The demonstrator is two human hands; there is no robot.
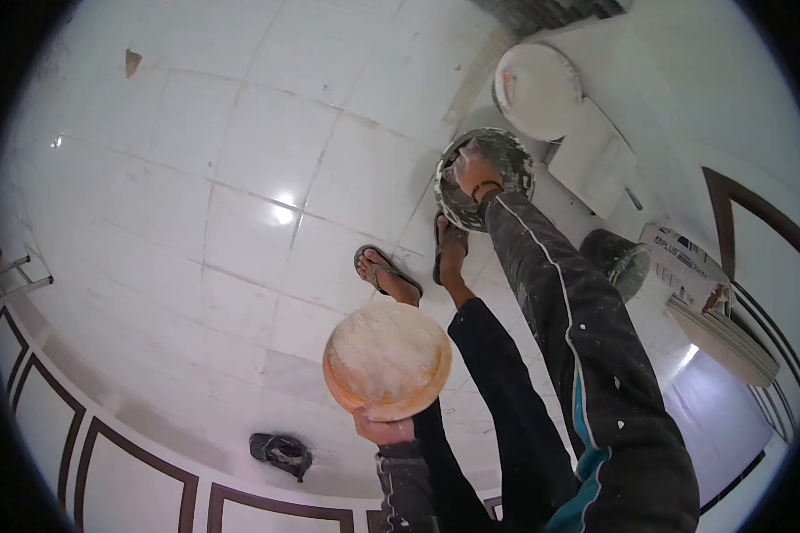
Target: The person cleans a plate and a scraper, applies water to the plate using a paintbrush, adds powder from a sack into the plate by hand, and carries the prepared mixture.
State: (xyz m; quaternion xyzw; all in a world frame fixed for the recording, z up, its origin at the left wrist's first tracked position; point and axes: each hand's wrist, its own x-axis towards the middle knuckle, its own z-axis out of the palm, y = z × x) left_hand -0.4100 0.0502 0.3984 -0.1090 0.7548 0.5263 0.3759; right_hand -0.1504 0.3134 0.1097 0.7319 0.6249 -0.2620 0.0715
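Note:
My left hand (384, 428) grips the near rim of an orange bowl (400, 410), held out above the floor. White powder (387, 351) heaps up inside it. Farther forward, my right hand (476, 171) reaches over a dark bucket (517, 164) whose rim and walls are crusted with white. The right fingers look curled and whitened, low at the bucket's left inner side. What they hold, if anything, I cannot make out. A dark band circles that wrist.
A round white lid or tub (538, 89) stands beyond the bucket. Right of it lie a white panel (593, 160), a second dark bucket (615, 262) and a printed carton (684, 266). My sandalled feet (389, 274) are near the bucket. A black object (281, 454) lies by the panelled wall.

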